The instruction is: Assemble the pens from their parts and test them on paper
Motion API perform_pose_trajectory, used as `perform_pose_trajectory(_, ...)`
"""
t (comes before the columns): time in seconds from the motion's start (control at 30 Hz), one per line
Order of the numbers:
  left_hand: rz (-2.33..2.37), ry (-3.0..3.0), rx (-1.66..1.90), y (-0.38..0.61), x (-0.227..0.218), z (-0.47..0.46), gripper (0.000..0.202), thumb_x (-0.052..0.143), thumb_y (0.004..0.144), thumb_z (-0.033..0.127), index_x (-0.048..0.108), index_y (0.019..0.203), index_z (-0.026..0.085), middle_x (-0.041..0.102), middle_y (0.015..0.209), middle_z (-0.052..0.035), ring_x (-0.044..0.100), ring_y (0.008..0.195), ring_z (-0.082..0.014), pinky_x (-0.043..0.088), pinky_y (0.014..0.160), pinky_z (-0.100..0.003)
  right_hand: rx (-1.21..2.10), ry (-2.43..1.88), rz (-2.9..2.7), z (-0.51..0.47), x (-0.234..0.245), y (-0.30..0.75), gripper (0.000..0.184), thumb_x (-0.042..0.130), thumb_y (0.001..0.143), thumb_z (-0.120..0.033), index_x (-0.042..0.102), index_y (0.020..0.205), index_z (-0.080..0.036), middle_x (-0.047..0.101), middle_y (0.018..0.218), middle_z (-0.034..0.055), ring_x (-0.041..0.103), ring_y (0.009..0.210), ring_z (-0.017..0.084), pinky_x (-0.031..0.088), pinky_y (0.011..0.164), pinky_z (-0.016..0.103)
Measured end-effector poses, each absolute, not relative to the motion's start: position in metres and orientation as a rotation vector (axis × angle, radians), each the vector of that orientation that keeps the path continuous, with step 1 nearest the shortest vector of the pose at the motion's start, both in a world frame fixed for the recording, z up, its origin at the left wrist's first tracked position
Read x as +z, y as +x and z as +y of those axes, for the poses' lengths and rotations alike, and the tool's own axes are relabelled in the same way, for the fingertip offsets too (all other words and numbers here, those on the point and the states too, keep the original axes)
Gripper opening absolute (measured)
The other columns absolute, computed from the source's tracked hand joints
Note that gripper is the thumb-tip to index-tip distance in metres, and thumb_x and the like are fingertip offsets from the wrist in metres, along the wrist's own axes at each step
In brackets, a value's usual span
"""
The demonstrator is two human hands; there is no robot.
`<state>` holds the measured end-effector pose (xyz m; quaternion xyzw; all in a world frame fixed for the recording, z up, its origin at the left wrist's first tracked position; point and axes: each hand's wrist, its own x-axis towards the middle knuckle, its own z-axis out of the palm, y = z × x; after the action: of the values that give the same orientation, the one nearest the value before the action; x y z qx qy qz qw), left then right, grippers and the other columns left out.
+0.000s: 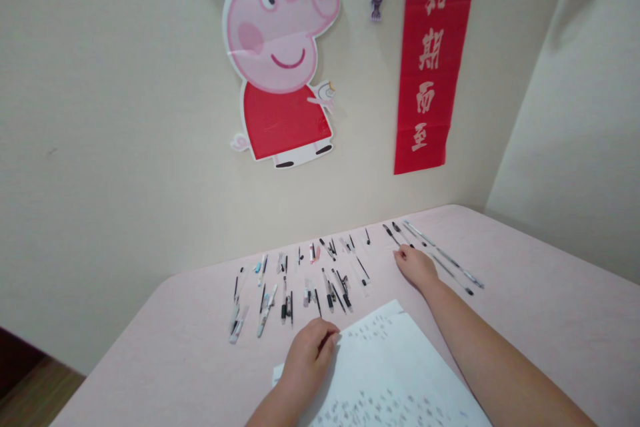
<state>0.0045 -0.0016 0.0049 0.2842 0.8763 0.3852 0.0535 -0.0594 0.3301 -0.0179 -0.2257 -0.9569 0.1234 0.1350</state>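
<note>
My left hand (310, 350) rests on the top left corner of a white printed sheet (395, 380), fingers curled loosely onto the paper. Stretched forward, my right hand (415, 265) lies on the pale pink table (150, 353) with its fingertips beside a few assembled pens (440, 255) at the far right; whether it pinches anything is hidden. Between the hands, several taken-apart pen parts (300, 287) lie in rows: barrels, caps, refills.
The table stands against a cream wall in a corner. A pink cartoon pig cutout (280, 60) and a red banner with characters (430, 60) hang on the wall. Dark floor (30, 387) shows at the lower left beyond the table edge.
</note>
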Motion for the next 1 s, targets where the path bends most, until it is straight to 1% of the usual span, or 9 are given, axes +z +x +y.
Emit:
perform_pose_trajectory(0.2,2.662,0.851,1.166,0.004,0.006,-0.001,0.021,0.045,0.087,0.026,0.065,0.087,0.019,0.065,0.087,-0.0066,0.059,0.084,-0.0201,0.042,0.076,-0.030,0.405,-0.559,-2.752,0.327,-0.017,-0.058,0.029,0.042,0.089,-0.035,0.062,0.075,-0.020,0.067,0.071,0.0049,0.057,0.063,0.017,0.022,0.051,0.026)
perform_pose_trajectory(0.37,2.667,0.865,1.153,0.003,0.003,-0.001,0.022,0.045,0.087,0.025,0.065,0.087,0.019,0.066,0.087,-0.0066,0.059,0.084,-0.0198,0.042,0.076,-0.030,0.433,-0.296,-2.699,0.313,-0.016,-0.059,0.021,0.043,0.088,-0.027,0.061,0.078,-0.020,0.065,0.070,0.0020,0.056,0.065,0.016,0.027,0.055,0.025)
perform_pose_trajectory(0.43,2.674,0.865,1.146,0.003,0.004,-0.001,0.022,0.045,0.087,0.025,0.065,0.087,0.018,0.065,0.086,-0.0067,0.059,0.083,-0.0197,0.043,0.076,-0.030,0.446,-0.187,-2.676,0.306,-0.016,-0.061,0.018,0.045,0.086,-0.023,0.062,0.084,-0.020,0.066,0.079,0.0026,0.057,0.072,0.016,0.032,0.061,0.025)
perform_pose_trajectory(0.5,2.677,0.863,1.144,0.004,0.006,-0.001,0.022,0.045,0.087,0.025,0.065,0.087,0.018,0.066,0.087,-0.0069,0.059,0.084,-0.0197,0.043,0.076,-0.031,0.461,-0.110,-2.638,0.302,-0.017,-0.063,0.020,0.046,0.085,-0.019,0.063,0.095,-0.018,0.065,0.093,0.0047,0.058,0.082,0.016,0.036,0.070,0.025)
perform_pose_trajectory(0.57,2.671,0.860,1.140,0.004,0.007,0.000,0.021,0.044,0.086,0.024,0.065,0.087,0.018,0.066,0.088,-0.0071,0.059,0.084,-0.0197,0.043,0.077,-0.031,0.462,-0.068,-2.616,0.299,-0.017,-0.065,0.027,0.047,0.084,-0.018,0.060,0.107,-0.016,0.063,0.105,0.0068,0.057,0.093,0.017,0.037,0.079,0.025)
perform_pose_trajectory(0.63,2.668,0.858,1.139,0.005,0.008,0.000,0.021,0.045,0.086,0.023,0.065,0.086,0.019,0.066,0.088,-0.0071,0.059,0.085,-0.0197,0.043,0.077,-0.031,0.439,-0.049,-2.629,0.296,-0.017,-0.066,0.029,0.046,0.085,-0.018,0.059,0.111,-0.017,0.061,0.109,0.0074,0.056,0.097,0.018,0.037,0.083,0.025)
perform_pose_trajectory(0.8,2.672,0.856,1.161,0.005,0.006,0.000,0.021,0.045,0.085,0.024,0.065,0.086,0.020,0.066,0.088,-0.0070,0.059,0.085,-0.0203,0.043,0.078,-0.031,0.366,-0.116,-2.729,0.287,-0.011,-0.072,0.022,0.046,0.087,-0.021,0.060,0.103,-0.017,0.061,0.106,0.0078,0.057,0.095,0.019,0.038,0.078,0.026)
perform_pose_trajectory(0.9,2.661,0.857,1.168,0.005,0.007,0.000,0.021,0.045,0.085,0.023,0.066,0.086,0.020,0.066,0.088,-0.0070,0.059,0.085,-0.0206,0.043,0.078,-0.032,0.345,-0.226,-2.780,0.278,-0.006,-0.079,0.021,0.048,0.088,-0.028,0.058,0.102,-0.016,0.064,0.103,0.0083,0.060,0.090,0.019,0.037,0.073,0.027)
perform_pose_trajectory(1.0,2.655,0.847,1.184,0.005,0.009,0.001,0.021,0.045,0.085,0.023,0.066,0.086,0.019,0.066,0.087,-0.0070,0.059,0.085,-0.0206,0.043,0.077,-0.031,0.304,-0.309,-2.835,0.272,-0.002,-0.087,0.025,0.048,0.089,-0.036,0.058,0.100,-0.016,0.066,0.098,0.0093,0.062,0.086,0.021,0.037,0.069,0.028)
